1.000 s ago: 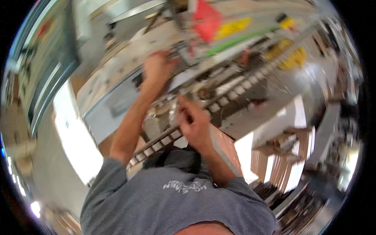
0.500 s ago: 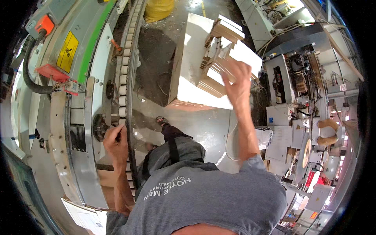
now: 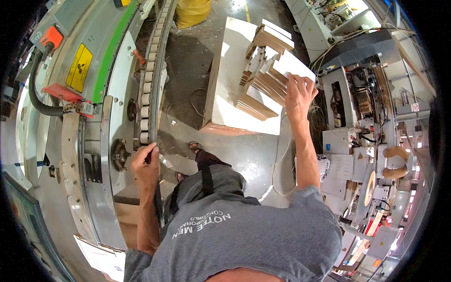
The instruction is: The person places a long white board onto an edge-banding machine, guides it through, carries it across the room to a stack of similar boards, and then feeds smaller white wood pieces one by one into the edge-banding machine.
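White-faced boards with brown edges (image 3: 258, 97) lie in uneven stacks on a large white-topped block (image 3: 226, 80) ahead of me. My right hand (image 3: 299, 96) is at the right side of these stacks, its bent fingers closed over the near edge of a white board (image 3: 295, 66). The thumb and the underside of that board are hidden. My left hand (image 3: 145, 163) is curled beside the roller conveyor (image 3: 145, 113), thumb and forefinger close together. Whether anything small sits between them I cannot make out.
On the left stands a machine with a green stripe (image 3: 109, 58) and a black round knob (image 3: 120, 155). A yellow sack (image 3: 192, 13) is at the far end. Machinery with open wiring (image 3: 359, 94) lines the right, and a loose cable (image 3: 275, 174) runs over the floor.
My right hand has moved right, from above the boards to the edge of one, and its fingers have closed there. My left hand has shifted slightly right and away from the black knob.
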`<move>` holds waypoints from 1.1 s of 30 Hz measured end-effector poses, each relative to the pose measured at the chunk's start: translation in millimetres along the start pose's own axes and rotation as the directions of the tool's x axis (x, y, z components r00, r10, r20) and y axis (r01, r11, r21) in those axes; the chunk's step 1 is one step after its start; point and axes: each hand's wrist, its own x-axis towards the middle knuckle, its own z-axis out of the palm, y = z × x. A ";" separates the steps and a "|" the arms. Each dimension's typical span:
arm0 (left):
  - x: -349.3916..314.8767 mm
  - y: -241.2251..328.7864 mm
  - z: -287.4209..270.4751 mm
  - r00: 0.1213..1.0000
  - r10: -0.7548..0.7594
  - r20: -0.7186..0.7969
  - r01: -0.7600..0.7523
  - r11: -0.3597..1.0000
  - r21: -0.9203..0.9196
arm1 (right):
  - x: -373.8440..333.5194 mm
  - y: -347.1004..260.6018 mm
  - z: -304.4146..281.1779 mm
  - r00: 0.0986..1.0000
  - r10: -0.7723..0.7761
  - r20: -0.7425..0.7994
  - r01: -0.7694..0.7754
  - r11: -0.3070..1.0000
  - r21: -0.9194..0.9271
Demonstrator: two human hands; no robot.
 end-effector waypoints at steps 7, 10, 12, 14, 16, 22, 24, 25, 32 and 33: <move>-1.5 -2.2 2.7 0.993 0.009 -0.118 -0.016 0.998 -0.061 | 41.9 -43.1 -35.1 0.980 0.194 0.035 -0.197 0.956 0.216; 6.6 10.3 3.4 0.940 0.298 -0.167 -0.292 0.955 0.062 | 34.4 -122.0 -58.6 0.840 0.335 0.426 -0.539 0.438 0.720; 8.9 38.0 -2.1 0.944 0.307 -0.125 -0.289 0.947 0.142 | 8.6 -169.4 -39.9 0.790 0.128 0.600 -0.610 0.071 0.789; -2.2 49.7 -16.2 0.962 0.248 -0.113 -0.216 0.947 0.238 | -9.7 -246.3 -36.0 0.706 -0.121 0.697 -0.703 -0.233 0.672; -15.2 32.1 -31.4 0.941 0.246 -0.231 -0.172 0.938 0.299 | -29.1 -319.6 -29.8 0.671 -0.291 0.682 -0.728 -0.432 0.533; -65.2 -54.6 -136.5 0.861 0.123 -0.494 0.179 0.835 0.520 | -39.0 -469.7 -54.0 0.526 -0.721 0.452 -0.850 -0.441 0.287; -73.4 -92.5 -169.1 0.848 0.103 -0.520 0.215 0.829 0.516 | -39.5 -493.4 -65.3 0.499 -0.775 0.388 -0.866 -0.424 0.264; -74.7 -104.1 -181.7 0.845 0.087 -0.528 0.233 0.828 0.511 | -42.8 -504.7 -68.3 0.483 -0.776 0.406 -0.862 -0.338 0.379; -69.5 -99.7 -193.5 0.764 0.223 -0.606 0.318 0.687 0.654 | -53.3 -551.6 -71.5 0.425 -0.834 0.350 -0.867 -0.265 0.421; -75.1 -100.4 -192.9 0.764 0.219 -0.607 0.320 0.688 0.651 | -53.0 -554.7 -72.4 0.429 -0.827 0.364 -0.862 -0.255 0.438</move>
